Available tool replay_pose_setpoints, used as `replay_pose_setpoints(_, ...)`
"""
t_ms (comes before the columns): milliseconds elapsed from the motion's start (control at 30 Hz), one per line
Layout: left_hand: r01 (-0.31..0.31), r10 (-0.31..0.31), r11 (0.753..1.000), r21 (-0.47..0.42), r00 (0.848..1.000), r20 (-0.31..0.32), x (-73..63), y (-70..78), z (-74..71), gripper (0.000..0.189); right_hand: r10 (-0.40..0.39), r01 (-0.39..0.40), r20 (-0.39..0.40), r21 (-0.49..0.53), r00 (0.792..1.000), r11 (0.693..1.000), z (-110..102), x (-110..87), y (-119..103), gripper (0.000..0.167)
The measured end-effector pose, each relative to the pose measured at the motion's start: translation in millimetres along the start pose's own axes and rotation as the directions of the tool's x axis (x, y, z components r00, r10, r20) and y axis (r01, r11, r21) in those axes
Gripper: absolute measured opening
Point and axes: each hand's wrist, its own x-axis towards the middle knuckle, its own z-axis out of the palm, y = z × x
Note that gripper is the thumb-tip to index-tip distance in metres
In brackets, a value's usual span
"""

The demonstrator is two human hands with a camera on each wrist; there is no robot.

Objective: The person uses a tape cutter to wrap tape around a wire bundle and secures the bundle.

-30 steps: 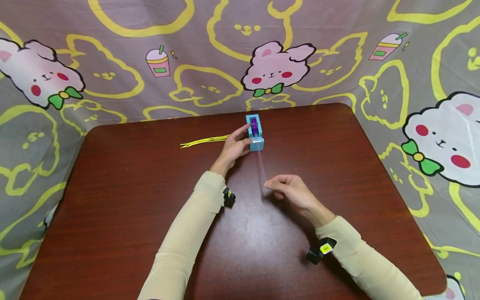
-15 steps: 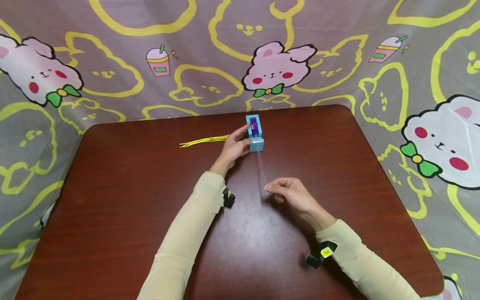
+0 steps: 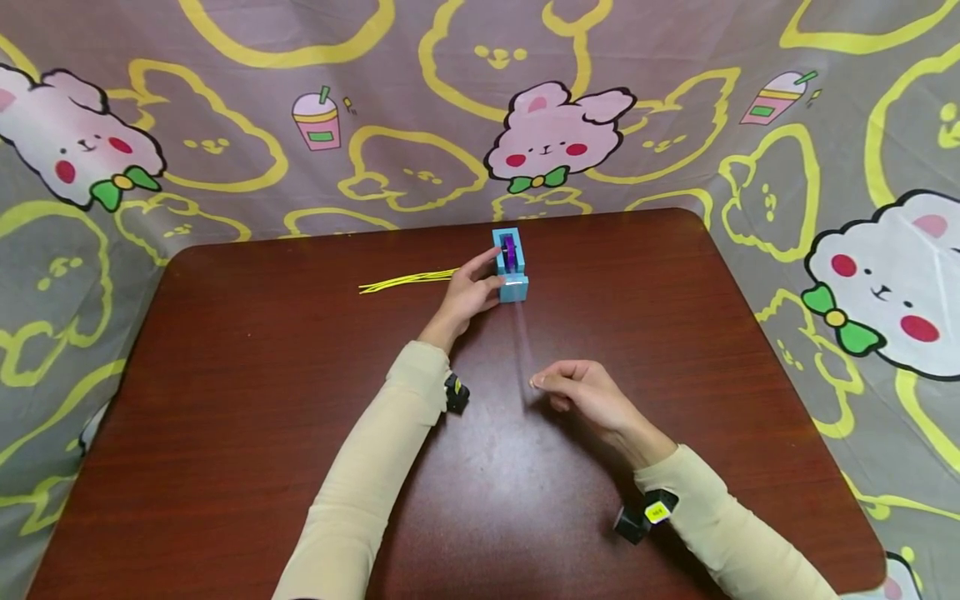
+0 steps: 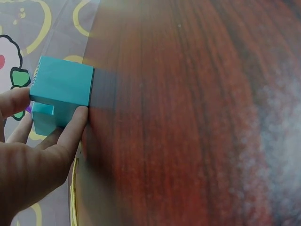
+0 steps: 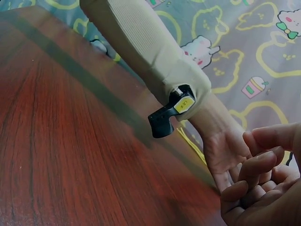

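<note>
A light-blue tape dispenser point(image 3: 513, 288) with a purple roll point(image 3: 510, 252) stands near the far edge of the table. My left hand point(image 3: 468, 296) grips its left side, thumb toward the front and fingers further back. In the left wrist view, the fingers lie against the blue dispenser point(image 4: 63, 82). A strip of clear tape point(image 3: 522, 337) stretches from the dispenser's front toward me. Its free end is pinched between thumb and forefinger of my right hand point(image 3: 588, 396), held above the table. In the right wrist view the right hand point(image 5: 268, 183) has its other fingers curled, and the tape is hard to make out.
A bundle of thin yellow strands point(image 3: 405, 282) lies left of the dispenser, partly behind the left hand. The brown wooden table point(image 3: 247, 417) is bordered by a patterned cloth point(image 3: 420, 100) at the back and both sides.
My right hand has drawn slightly toward me, and the stretched tape is a little longer. The left hand and the dispenser stay in place.
</note>
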Motion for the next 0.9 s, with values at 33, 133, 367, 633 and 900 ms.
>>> replay_pose_setpoints(33,0.0,0.0,1.0,0.001,1.0,0.0,0.0,0.0,-0.1,0.053,-0.001,0.001,0.0,0.001,1.0,1.0,-0.2,-0.4,0.1,0.012)
replay_pose_setpoints(133,0.002,-0.002,1.0,0.003,1.0,0.001,-0.1,-0.2,-0.6,0.053,-0.005,0.005,0.003,0.01,1.0,1.0,-0.8,-1.2,0.5,0.015)
replay_pose_setpoints(367,-0.002,0.002,1.0,-0.005,1.0,0.005,-0.3,-0.1,-1.0,0.053,-0.01,0.01,0.023,0.019,1.0,1.0,-1.6,-1.8,2.4,0.019)
replay_pose_setpoints(633,0.003,-0.003,1.0,-0.007,1.0,0.003,-0.9,1.0,0.0,0.053,0.001,-0.001,0.034,0.019,0.999,1.0,-1.3,-5.4,3.4,0.016)
replay_pose_setpoints(900,0.006,-0.006,1.0,0.004,1.0,-0.006,0.4,1.5,0.0,0.053,0.004,-0.003,0.031,-0.011,1.0,1.0,-2.7,-7.5,3.1,0.011)
